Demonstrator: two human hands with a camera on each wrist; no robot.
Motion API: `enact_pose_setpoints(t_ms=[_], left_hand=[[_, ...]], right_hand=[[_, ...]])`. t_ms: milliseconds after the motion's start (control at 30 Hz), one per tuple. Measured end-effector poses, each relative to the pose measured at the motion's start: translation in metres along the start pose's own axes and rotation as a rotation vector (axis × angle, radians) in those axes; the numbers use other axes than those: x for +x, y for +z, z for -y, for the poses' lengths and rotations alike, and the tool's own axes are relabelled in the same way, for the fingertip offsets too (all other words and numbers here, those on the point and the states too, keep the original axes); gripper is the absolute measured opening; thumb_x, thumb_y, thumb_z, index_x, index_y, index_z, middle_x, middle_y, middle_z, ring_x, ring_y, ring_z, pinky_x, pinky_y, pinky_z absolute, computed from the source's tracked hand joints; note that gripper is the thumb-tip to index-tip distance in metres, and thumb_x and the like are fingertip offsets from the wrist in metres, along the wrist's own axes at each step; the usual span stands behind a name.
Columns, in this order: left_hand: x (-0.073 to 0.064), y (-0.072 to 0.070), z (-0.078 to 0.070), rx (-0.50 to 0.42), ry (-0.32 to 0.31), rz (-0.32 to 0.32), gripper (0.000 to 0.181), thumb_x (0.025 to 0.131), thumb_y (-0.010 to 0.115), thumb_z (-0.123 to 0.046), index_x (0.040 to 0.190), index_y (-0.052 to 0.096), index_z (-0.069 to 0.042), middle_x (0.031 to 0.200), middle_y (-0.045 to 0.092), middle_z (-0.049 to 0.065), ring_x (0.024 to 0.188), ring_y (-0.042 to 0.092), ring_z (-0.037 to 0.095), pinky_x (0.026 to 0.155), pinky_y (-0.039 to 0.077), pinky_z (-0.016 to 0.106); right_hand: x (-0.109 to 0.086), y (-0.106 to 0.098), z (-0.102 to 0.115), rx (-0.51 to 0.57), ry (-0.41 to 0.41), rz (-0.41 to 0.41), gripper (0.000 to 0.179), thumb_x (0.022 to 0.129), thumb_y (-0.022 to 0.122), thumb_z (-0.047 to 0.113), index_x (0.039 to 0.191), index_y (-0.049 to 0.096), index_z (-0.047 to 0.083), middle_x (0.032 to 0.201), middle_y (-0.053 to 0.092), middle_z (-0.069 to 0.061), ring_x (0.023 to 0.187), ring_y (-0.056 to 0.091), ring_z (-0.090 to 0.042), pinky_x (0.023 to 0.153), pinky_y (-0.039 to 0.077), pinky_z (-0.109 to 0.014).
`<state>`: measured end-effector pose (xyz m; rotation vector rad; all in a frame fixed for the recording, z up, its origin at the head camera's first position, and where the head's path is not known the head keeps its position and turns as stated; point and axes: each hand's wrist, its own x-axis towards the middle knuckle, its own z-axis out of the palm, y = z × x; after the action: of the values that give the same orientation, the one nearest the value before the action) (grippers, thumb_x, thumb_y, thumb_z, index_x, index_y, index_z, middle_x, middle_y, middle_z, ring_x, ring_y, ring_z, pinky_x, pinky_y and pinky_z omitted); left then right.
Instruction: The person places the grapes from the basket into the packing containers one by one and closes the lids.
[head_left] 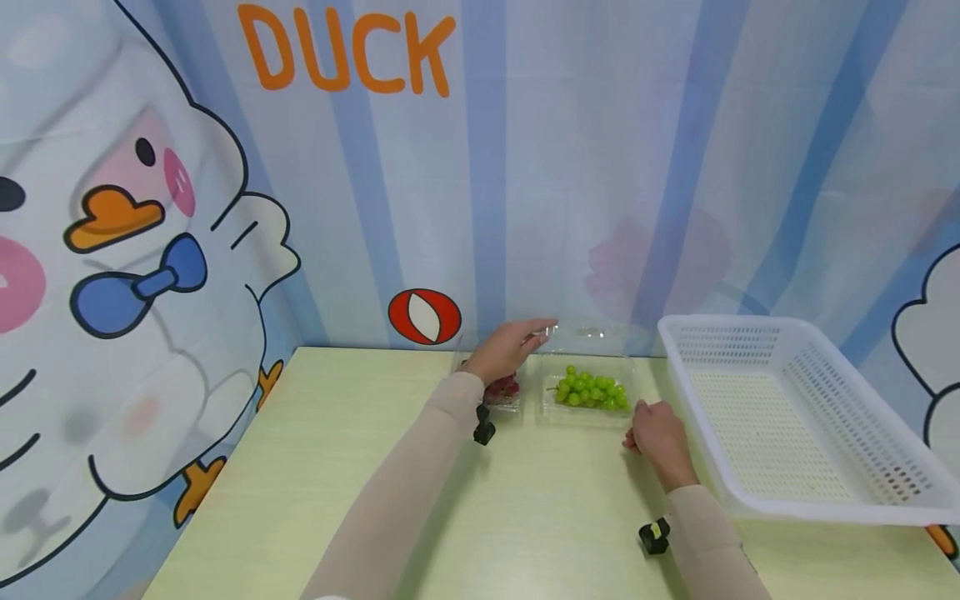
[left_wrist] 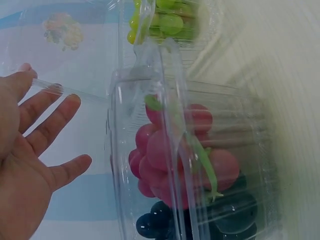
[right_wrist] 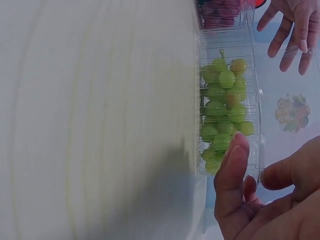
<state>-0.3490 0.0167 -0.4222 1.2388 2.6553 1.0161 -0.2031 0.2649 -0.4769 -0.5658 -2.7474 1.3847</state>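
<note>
Bright green grapes (head_left: 591,389) lie in a clear plastic container (head_left: 551,414), whose transparent lid (right_wrist: 280,85) is raised at the back. My left hand (head_left: 504,350) is at the lid's left edge, fingers mostly straight and spread, fingertips at the thin plastic rim in the left wrist view. With thumb and curled fingers, my right hand (head_left: 660,437) pinches the green grapes' container at its right side. Below the left hand is a second clear container (left_wrist: 255,115), closed, with red grapes (left_wrist: 157,160) and dark grapes (left_wrist: 232,212); the forearm partly covers it in the head view.
A large white plastic basket (head_left: 712,450) with perforated sides stands on the right of the pale table (head_left: 360,417), close to the right hand. Behind the containers hangs a blue-striped curtain (head_left: 555,183) with a duck print, right at the table's back edge.
</note>
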Motion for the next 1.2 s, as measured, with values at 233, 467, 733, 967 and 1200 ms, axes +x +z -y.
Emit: enact_pose_setpoints(t_ms=[233, 467, 733, 967, 1200], left_hand=[[-0.003, 0.0, 0.002, 0.003, 0.019, 0.03, 0.047, 0.109, 0.046, -0.027, 0.156, 0.043, -0.022, 0.149, 0.056, 0.007, 0.124, 0.063, 0.021, 0.107, 0.048, 0.038], [-0.004, 0.001, 0.003, 0.034, 0.019, 0.045, 0.046, 0.109, 0.049, -0.021, 0.155, 0.045, -0.023, 0.146, 0.059, 0.005, 0.118, 0.066, 0.02, 0.103, 0.05, 0.037], [-0.01, 0.003, 0.005, 0.07, 0.06, 0.061, 0.045, 0.108, 0.051, -0.027, 0.153, 0.049, -0.023, 0.149, 0.056, 0.003, 0.135, 0.055, 0.021, 0.111, 0.045, 0.036], [-0.014, 0.003, 0.004, 0.091, 0.07, 0.09, 0.047, 0.106, 0.054, -0.031, 0.152, 0.049, -0.025, 0.153, 0.052, -0.004, 0.141, 0.048, 0.014, 0.113, 0.041, 0.031], [-0.018, 0.004, 0.004, 0.106, 0.102, 0.122, 0.049, 0.103, 0.06, -0.024, 0.151, 0.051, -0.02, 0.154, 0.05, -0.002, 0.132, 0.057, 0.017, 0.11, 0.044, 0.031]], right_hand=[[0.003, 0.001, -0.003, 0.11, 0.011, 0.014, 0.052, 0.111, 0.03, 0.028, 0.1, 0.064, -0.009, 0.068, 0.067, -0.003, 0.057, 0.065, -0.011, 0.062, 0.055, -0.028], [0.004, 0.001, -0.004, 0.285, 0.056, 0.064, 0.051, 0.112, 0.03, 0.028, 0.126, 0.048, -0.017, 0.074, 0.064, -0.002, 0.058, 0.064, -0.006, 0.062, 0.058, -0.026], [0.003, 0.001, -0.005, 0.367, 0.088, 0.081, 0.05, 0.112, 0.031, 0.029, 0.134, 0.041, -0.015, 0.077, 0.062, -0.001, 0.059, 0.063, -0.007, 0.062, 0.056, -0.024], [0.004, 0.002, -0.007, 0.441, 0.107, 0.065, 0.047, 0.112, 0.034, 0.028, 0.135, 0.041, -0.013, 0.079, 0.062, 0.0, 0.062, 0.059, -0.005, 0.061, 0.055, -0.022], [0.004, 0.003, -0.007, 0.452, 0.123, 0.056, 0.049, 0.112, 0.035, 0.029, 0.138, 0.041, -0.012, 0.086, 0.063, -0.002, 0.065, 0.06, -0.006, 0.064, 0.057, -0.023]])
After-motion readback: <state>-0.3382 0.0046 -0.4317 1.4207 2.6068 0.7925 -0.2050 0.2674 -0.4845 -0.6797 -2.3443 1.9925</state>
